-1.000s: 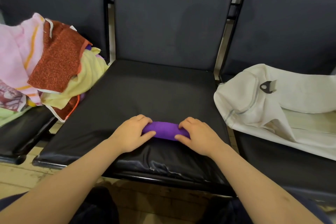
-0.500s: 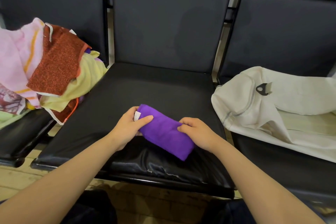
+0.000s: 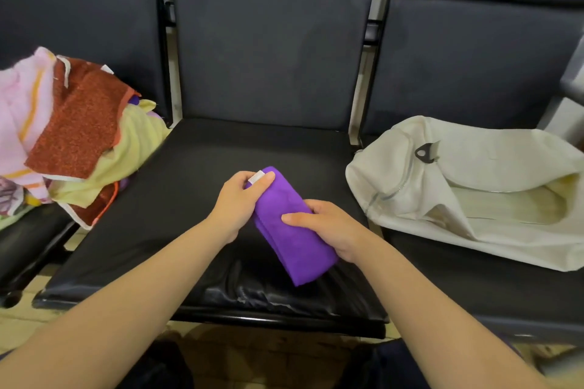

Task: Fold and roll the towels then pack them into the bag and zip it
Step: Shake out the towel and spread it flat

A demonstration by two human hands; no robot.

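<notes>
Gripping the rolled purple towel [image 3: 292, 235] at both ends above the seat's [image 3: 177, 199] front edge, left hand [image 3: 238, 202] and right hand [image 3: 328, 230] pinch it (bag [image 3: 474, 199] gapes on the neighbouring seat); loosening either grip would likely let the roll unwind.

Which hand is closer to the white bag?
Right. The right hand holds the purple towel on the side toward the white bag; the left hand grips its other end, farther away.

Three dark padded seats [image 3: 268, 50] stand side by side above pale floor [image 3: 19, 324].
</notes>
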